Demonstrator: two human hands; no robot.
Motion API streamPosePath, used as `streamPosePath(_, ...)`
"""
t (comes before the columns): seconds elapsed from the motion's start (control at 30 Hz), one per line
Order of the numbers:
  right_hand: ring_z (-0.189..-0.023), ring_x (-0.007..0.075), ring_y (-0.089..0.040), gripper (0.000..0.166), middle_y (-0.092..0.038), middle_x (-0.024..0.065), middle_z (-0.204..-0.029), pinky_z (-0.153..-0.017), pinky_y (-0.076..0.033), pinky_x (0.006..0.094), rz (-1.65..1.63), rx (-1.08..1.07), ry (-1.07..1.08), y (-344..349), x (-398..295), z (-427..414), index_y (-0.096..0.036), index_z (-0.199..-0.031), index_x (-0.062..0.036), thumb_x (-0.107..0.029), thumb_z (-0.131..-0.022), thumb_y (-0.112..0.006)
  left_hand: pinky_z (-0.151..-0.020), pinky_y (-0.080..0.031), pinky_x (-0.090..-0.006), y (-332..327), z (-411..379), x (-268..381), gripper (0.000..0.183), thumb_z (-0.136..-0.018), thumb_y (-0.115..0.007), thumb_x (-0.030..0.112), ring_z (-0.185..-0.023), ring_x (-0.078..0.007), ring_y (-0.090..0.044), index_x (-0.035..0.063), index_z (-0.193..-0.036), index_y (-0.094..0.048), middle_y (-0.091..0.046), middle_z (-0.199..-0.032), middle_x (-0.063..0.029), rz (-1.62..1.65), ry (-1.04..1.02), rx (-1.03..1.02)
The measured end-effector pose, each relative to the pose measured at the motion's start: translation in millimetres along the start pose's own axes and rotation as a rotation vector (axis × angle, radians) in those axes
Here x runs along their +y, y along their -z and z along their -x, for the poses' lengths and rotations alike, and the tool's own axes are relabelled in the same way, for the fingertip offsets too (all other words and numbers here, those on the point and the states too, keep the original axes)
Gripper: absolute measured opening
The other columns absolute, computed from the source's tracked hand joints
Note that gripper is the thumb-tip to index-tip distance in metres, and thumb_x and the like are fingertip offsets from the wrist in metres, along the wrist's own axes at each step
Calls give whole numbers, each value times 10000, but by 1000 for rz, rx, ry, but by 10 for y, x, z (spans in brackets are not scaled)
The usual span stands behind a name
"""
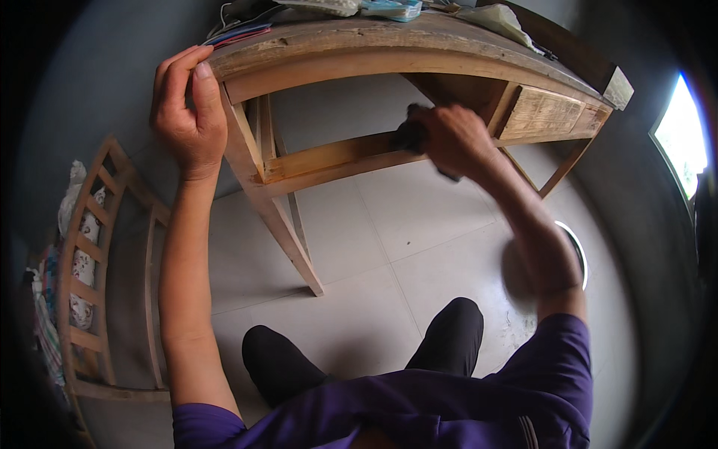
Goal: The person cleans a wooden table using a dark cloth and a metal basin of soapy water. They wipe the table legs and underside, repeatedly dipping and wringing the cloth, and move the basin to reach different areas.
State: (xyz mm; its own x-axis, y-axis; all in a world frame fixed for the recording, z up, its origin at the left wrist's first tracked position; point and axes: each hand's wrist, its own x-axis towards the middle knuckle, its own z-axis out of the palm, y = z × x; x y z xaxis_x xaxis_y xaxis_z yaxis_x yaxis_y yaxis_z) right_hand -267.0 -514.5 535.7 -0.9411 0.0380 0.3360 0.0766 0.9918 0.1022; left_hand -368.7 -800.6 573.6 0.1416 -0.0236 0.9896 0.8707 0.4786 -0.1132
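A worn wooden desk (pixel 359 42) stands before me, with an open frame beneath its top and a drawer front (pixel 541 115) at the right. My left hand (pixel 190 106) rests at the left corner of the desk top, its fingertips at the edge. In my right hand (pixel 457 132) is a dark cloth (pixel 412 132), blurred, which lies at the lower wooden rail (pixel 331 154) under the desk opening. Whether the cloth touches the rail cannot be told. My right fingers are curled around it and partly hidden.
On the desk top lie thin booklets (pixel 241 35), a blue-and-white packet (pixel 392 8) and a pale bag (pixel 496 22). A wooden bed or rack frame (pixel 84 280) with fabrics stands at the left. A round basin (pixel 575 252), partly hidden, is behind my right arm.
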Motion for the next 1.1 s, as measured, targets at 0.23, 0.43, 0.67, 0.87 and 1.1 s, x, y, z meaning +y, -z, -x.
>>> streamPosePath(0.23, -1027, 278, -564, 417, -567, 165, -1127, -869, -462, 401, 22, -101, -7, -436, 848, -854, -531, -1213, -109, -240, -822, -598, -751, -481, -298, -61, -20, -52, 132, -824, -516, 43, -826, -227, -613, 14, -884, -631, -629, -869, -100, 23, -42, 66)
streamPosePath(0.43, -1049, 275, -540, 426, -557, 148, -1144, -892, -436, 404, 25, 250, 109, -864, 942, -1568, -506, -1228, -103, -212, -824, -588, -704, -478, -286, -40, 14, -127, 120, -814, -529, 37, -777, -212, -605, 21, -879, -629, -624, -850, -91, -25, -97, 87)
streamPosePath(0.67, -1020, 253, -544, 370, -585, 125, -1080, -891, -421, 385, 98, 460, 56, -993, 1120, -1561, -525, -1194, -82, -199, -844, -563, -798, -462, -295, -26, 54, 14, 169, -867, -460, 46, -886, -216, -592, -3, -945, -602, -626, -951, -101, -75, 32, 5)
streamPosePath(0.87, -995, 233, -548, 327, -610, 105, -1025, -891, -409, 369, 125, 620, 160, -1097, 1022, -1658, -541, -1164, -63, -187, -862, -542, -786, -466, -313, -18, 19, -3, 155, -854, -477, 61, -875, -235, -592, 1, -931, -598, -624, -945, -110, -70, 38, -4)
streamPosePath(1.1, -1098, 243, -510, 589, -560, 110, -1171, -966, -380, 359, -662, -182, 381, -373, 280, -1399, -547, -1198, -111, -243, -669, -773, -780, -468, -324, 42, 30, -33, 149, -848, -474, 52, -867, -243, -591, 1, -913, -599, -619, -930, -113, -91, 6, -12)
